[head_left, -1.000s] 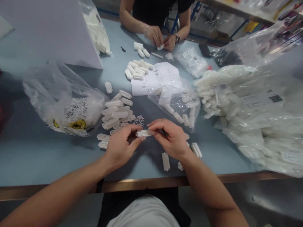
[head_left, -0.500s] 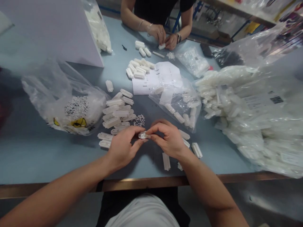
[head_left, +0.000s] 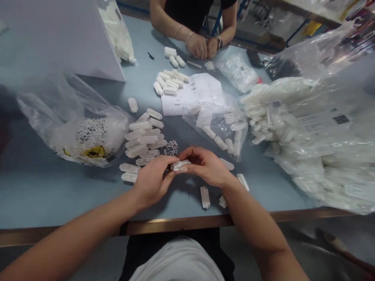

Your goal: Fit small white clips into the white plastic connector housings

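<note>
Spanning 2 hands, 1 white connector [head_left: 181,165] sits within the grip.

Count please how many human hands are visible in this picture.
4: left hand and right hand on the white piece; across the table, a co-worker's braceleted hand beside their watch-side hand.

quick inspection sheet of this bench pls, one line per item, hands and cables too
surface: blue-grey table, no spill made out
job's things: white piece in hand; pile of white slotted pieces beside tiny white bits
clutter: plastic bags at left, centre and right; centre bag overlaps printed paper
hands: left hand and right hand both on the white piece
cables: nothing seen near the hands; blurred tangle behind, unclear
surroundings: another person's hands across the table
</note>
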`<state>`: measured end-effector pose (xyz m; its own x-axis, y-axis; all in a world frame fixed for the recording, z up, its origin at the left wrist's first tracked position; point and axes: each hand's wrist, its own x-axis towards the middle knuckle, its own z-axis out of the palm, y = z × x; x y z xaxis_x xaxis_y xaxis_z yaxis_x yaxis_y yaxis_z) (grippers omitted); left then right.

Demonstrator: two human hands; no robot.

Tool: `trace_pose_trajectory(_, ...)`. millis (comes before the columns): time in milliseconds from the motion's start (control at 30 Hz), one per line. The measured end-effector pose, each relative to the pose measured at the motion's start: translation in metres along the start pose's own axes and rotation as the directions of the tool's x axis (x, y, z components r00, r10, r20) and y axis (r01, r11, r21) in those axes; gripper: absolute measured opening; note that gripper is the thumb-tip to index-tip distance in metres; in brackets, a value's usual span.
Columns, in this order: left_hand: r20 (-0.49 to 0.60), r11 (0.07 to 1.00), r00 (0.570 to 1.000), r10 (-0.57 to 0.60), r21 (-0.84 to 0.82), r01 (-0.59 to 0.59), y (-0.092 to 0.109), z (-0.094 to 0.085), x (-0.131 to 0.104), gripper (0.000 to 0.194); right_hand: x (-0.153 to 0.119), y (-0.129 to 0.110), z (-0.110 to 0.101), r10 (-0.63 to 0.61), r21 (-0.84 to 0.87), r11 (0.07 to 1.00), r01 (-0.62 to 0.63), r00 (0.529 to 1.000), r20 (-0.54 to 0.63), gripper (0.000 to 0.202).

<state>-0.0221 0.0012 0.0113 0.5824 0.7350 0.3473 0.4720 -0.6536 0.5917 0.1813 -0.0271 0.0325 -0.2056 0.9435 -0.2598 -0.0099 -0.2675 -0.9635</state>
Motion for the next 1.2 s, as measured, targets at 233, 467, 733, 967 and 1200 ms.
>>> trace_pose_trajectory(233, -0.011, 0.996, 0.997, 0.07, -0.051, -0.07, 0.0, 0.004, -0.003, 0.015, -0.002, -0.005, 0.007, 0.042, -0.046, 0.998, -0.045, 0.996, -0.081, 0.035)
trace_pose_trajectory(467, -0.082, 0.976, 0.974, -0.212, -0.071, 0.207, -0.002, -0.006, 0.007, 0.02, 0.003, 0.002, 0.007, -0.146, -0.184, 0.977, 0.11, 0.97, -0.195, 0.034)
trace_pose_trajectory(733, -0.209, 0.91, 0.898, -0.388, -0.241, 0.337, -0.009, -0.007, 0.014, 0.027, 0.012, 0.013, 0.017, -0.206, -0.936, 0.34, 0.097, 0.978, 0.027, 0.012)
trace_pose_trajectory(967, -0.123, 0.889, 0.906, -0.405, -0.287, 0.358, -0.013, -0.003, 0.01, 0.033, 0.012, 0.008, 0.017, -0.09, -0.975, 0.223, 0.004, 0.996, -0.017, 0.023)
trace_pose_trajectory(1200, -0.029, 0.925, 0.945, -0.325, -0.217, 0.311, -0.001, -0.008, 0.006, 0.024, -0.001, -0.002, -0.012, -0.381, -0.661, 0.739, 0.131, 0.89, -0.249, 0.01)
